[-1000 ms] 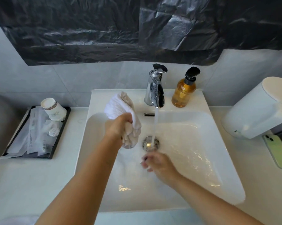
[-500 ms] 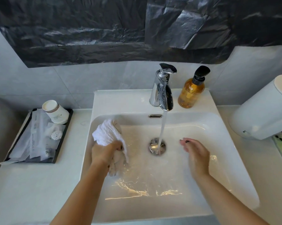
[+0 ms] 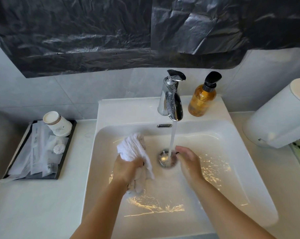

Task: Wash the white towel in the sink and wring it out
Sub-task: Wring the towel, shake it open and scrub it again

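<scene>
Left hand is down in the sink, fist wrapped around the middle of the white towel, so a bunched end sticks up on the far side of the knuckles and a soggy tail hangs near the wrist, low over the shallow water on the left half of the basin. Right hand holds nothing, fingers loosely extended and a bit cupped, fingertips right beside the stream from the faucet and just right of the drain. Both forearms come in from the near edge. Open basin floor lies to the right and near side of the hands. On the far rim an amber soap bottle sits beside the faucet; a black tray with paper cups is on the surface to the left, well apart
</scene>
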Demonstrator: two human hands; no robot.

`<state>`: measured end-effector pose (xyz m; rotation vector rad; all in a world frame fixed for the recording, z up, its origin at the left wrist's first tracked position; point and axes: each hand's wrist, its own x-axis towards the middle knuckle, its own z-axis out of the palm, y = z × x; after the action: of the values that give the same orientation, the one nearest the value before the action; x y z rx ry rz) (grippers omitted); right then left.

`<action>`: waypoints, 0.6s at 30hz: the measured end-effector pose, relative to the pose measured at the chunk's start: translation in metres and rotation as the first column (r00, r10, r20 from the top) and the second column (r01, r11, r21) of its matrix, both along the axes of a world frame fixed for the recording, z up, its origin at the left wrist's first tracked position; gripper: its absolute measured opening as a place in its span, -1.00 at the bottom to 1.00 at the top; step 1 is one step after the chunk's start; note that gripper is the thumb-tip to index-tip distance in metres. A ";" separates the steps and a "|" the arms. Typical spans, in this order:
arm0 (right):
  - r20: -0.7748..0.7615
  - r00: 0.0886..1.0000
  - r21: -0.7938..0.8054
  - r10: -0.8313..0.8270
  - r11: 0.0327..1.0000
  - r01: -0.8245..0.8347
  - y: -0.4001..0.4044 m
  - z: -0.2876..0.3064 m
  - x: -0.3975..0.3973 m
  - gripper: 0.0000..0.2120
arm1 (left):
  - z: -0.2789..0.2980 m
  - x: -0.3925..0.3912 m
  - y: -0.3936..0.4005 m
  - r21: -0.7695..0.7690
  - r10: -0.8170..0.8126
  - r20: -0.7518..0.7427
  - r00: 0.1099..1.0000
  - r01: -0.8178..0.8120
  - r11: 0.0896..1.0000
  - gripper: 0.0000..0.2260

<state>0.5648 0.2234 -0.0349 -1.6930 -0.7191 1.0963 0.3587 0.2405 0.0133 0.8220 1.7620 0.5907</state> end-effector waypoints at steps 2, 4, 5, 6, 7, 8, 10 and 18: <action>0.099 0.995 0.055 0.010 0.998 -0.015 -0.008 0.009 0.001 -0.76 | 0.002 0.000 -0.005 0.031 0.008 0.047 0.999 -0.009 0.999 -0.80; 0.034 0.998 0.069 0.057 0.996 -0.059 -0.011 0.020 -0.010 -0.80 | 0.006 0.005 -0.011 0.076 -0.005 0.186 0.983 -0.010 0.997 -0.80; -0.055 0.993 0.054 0.109 0.993 -0.106 -0.010 0.028 -0.019 -0.86 | 0.008 0.008 -0.013 0.093 -0.025 0.271 0.962 -0.001 0.996 -0.75; -0.128 0.977 0.025 0.173 0.985 -0.171 -0.008 0.034 -0.029 -0.89 | 0.010 0.013 -0.014 0.103 -0.042 0.343 0.939 0.007 0.995 -0.67; -0.151 0.960 0.016 0.234 0.972 -0.235 -0.006 0.039 -0.037 -0.90 | 0.011 0.017 -0.014 0.100 -0.048 0.394 0.918 0.009 0.995 -0.58; -0.116 0.957 0.015 0.267 0.964 -0.267 -0.004 0.043 -0.042 -0.90 | 0.013 0.022 -0.014 0.087 -0.041 0.436 0.899 0.003 0.996 -0.49; 0.050 0.968 0.037 0.246 0.968 -0.248 0.001 0.049 -0.040 -0.86 | 0.016 0.029 -0.012 0.076 -0.039 0.439 0.898 0.006 0.997 -0.37; -0.087 0.996 -0.247 -0.001 0.969 -0.020 0.018 0.076 -0.003 -0.75 | 0.019 0.006 -0.021 0.128 -0.081 -0.077 0.994 0.090 0.988 -0.41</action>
<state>0.5618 0.2417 0.0409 -1.8392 -0.5531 1.3015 0.3650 0.2194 0.0323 1.0162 1.7565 0.6321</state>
